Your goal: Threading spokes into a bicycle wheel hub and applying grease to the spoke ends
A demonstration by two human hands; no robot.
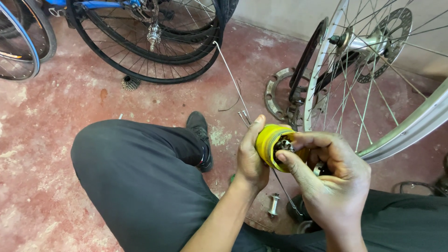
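Note:
My left hand (250, 156) grips a small yellow tub (269, 142) from its left side, thumb up along the rim. My right hand (326, 175) reaches into the tub's open mouth with thumb and fingers pinched on small metal parts (283, 144) inside it. Both hands are held above my lap, just in front of a silver spoked wheel rim (401, 128).
My bent left knee in dark trousers (135, 172) and black shoe (199, 135) fill the lower left. A metal hub axle (274, 204) and loose spokes (233, 79) lie on the red floor. Black bicycle wheels (154, 56) lean at top left; a sprocket (131, 83) lies nearby.

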